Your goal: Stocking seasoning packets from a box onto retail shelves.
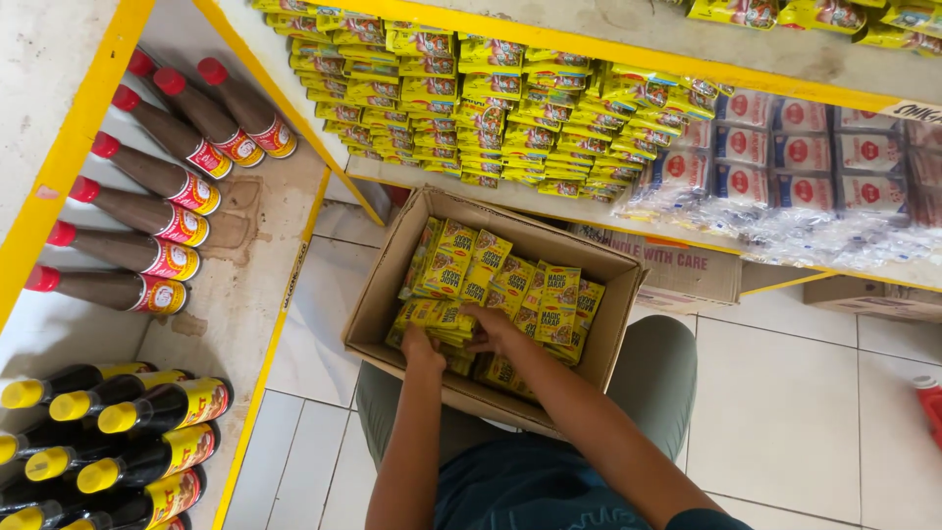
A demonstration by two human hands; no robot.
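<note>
Box [378, 294] top open, I can go straight down; its walls and raised flaps hem me in on all sides. Yellow sachets [510, 285] packed tight inside, no gaps btwn. Shelf edge [510, 196] just beyond far flap. Floor tiles [785, 393] to right open.

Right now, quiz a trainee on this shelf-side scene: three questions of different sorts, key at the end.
1. True or false: both hands are inside the cardboard box.
2. Multiple choice: the bottles with red caps lie on a shelf to the person's A) left, B) right, C) behind.
3. Fill in: the box holds yellow ____.

Key
1. True: the left hand and the right hand both rest on the yellow sachets in it.
2. A; the bottles with yellow caps lie on the shelf below them.
3. Sachets, like the stacked sachets on the shelf ahead.
</note>
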